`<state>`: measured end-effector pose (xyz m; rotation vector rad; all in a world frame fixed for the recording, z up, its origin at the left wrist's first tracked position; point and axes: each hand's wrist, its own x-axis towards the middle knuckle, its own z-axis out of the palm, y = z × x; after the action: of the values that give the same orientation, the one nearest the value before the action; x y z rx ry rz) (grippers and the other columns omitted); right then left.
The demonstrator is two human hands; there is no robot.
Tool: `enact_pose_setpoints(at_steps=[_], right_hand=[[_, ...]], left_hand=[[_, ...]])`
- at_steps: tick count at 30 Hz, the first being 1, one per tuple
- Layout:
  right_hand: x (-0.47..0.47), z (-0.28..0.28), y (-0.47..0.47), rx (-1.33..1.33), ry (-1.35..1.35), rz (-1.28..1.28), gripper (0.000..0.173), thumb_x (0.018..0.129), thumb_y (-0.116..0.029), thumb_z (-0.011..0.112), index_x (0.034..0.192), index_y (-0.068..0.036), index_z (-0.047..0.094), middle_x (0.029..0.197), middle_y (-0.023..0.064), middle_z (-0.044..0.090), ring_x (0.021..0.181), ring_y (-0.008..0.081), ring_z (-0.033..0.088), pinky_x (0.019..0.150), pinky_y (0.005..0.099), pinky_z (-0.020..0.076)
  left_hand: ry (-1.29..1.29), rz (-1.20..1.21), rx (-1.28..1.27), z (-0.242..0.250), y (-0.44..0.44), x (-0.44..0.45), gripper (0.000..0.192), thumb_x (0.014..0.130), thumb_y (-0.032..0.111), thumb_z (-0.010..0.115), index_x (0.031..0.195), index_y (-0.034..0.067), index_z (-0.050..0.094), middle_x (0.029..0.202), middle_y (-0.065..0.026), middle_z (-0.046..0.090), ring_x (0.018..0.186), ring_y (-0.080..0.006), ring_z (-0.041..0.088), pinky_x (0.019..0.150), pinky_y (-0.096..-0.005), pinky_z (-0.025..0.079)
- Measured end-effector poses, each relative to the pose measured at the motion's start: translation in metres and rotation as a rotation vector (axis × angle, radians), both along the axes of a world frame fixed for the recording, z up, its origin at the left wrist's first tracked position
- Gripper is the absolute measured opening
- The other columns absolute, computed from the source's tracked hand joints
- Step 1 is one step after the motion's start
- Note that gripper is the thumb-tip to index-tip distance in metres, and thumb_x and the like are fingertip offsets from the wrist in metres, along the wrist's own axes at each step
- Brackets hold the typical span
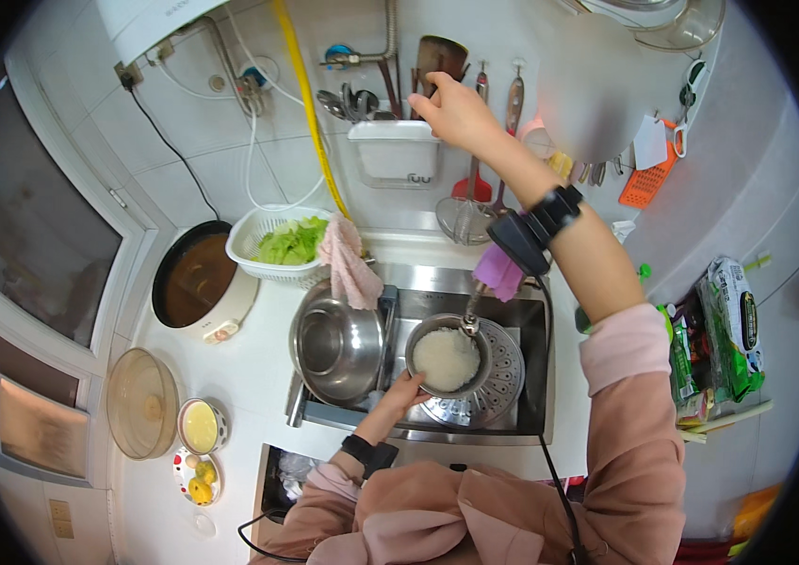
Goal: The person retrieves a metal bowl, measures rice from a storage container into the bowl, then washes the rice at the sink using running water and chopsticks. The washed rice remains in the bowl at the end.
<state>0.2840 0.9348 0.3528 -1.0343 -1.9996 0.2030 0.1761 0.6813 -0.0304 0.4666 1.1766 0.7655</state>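
Note:
My left hand grips the near rim of a round metal pot in the sink. White rice grains lie in the pot, directly under the faucet spout. Beneath the pot a perforated steel steamer plate rests in the basin. My right hand is raised to the wall, thumb and index finger apart, in front of a dark brown utensil. Just below hangs a white utensil holder with spoons. Whether the right fingers touch a utensil is unclear.
A steel bowl occupies the sink's left side. To its left stand a lettuce-filled white basket, a pan of brown liquid, a clear bowl and a cup of yellow liquid. A strainer hangs behind the sink.

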Motion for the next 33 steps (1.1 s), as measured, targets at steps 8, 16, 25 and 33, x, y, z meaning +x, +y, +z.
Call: enact_pose_setpoints(at_steps=[8,16,25,33], right_hand=[[-0.032,0.022,0.008,0.271,0.102,-0.143,0.031,0.092,-0.028,0.043,0.086,0.002,0.052,0.078,0.0278,0.06,0.078,0.0458,0.057,0.071,0.0523,0.045],[0.138,0.068,-0.135,0.495,0.222,0.079,0.03,0.099,-0.024,0.031,0.095,-0.001,0.05,0.095,0.0169,0.06,0.085,0.0276,0.06,0.08,0.0375,0.0448],[0.255,-0.254,-0.122,-0.782,0.845,-0.439,0.026,0.095,-0.032,0.044,0.086,-0.008,0.047,0.057,-0.0035,0.038,0.043,0.0081,0.037,0.039,0.0247,0.0303],[0.272,-0.389,-0.011,-0.765,0.37,-0.552,0.033,0.088,-0.033,0.053,0.092,-0.001,0.059,0.067,0.0056,0.055,0.049,0.0148,0.049,0.046,0.0296,0.0382]], left_hand=[[-0.063,0.055,0.017,-0.004,-0.007,-0.009,0.043,0.093,0.018,0.047,0.133,0.009,0.032,0.118,-0.0102,0.053,0.094,-0.0216,0.061,0.079,-0.0339,0.053],[-0.026,0.048,0.021,-0.002,0.0,0.004,0.039,0.092,0.021,0.051,0.128,0.009,0.039,0.116,-0.0084,0.056,0.096,-0.0198,0.059,0.077,-0.0325,0.053],[-0.008,-0.027,-0.027,-0.003,0.011,0.018,0.03,0.095,0.021,0.047,0.117,0.001,0.046,0.107,-0.0105,0.058,0.095,-0.0184,0.06,0.079,-0.032,0.055],[-0.13,-0.095,-0.151,-0.019,0.013,0.037,0.031,0.095,0.019,0.045,0.119,-0.001,0.042,0.112,-0.0127,0.055,0.097,-0.0208,0.06,0.083,-0.0347,0.054]])
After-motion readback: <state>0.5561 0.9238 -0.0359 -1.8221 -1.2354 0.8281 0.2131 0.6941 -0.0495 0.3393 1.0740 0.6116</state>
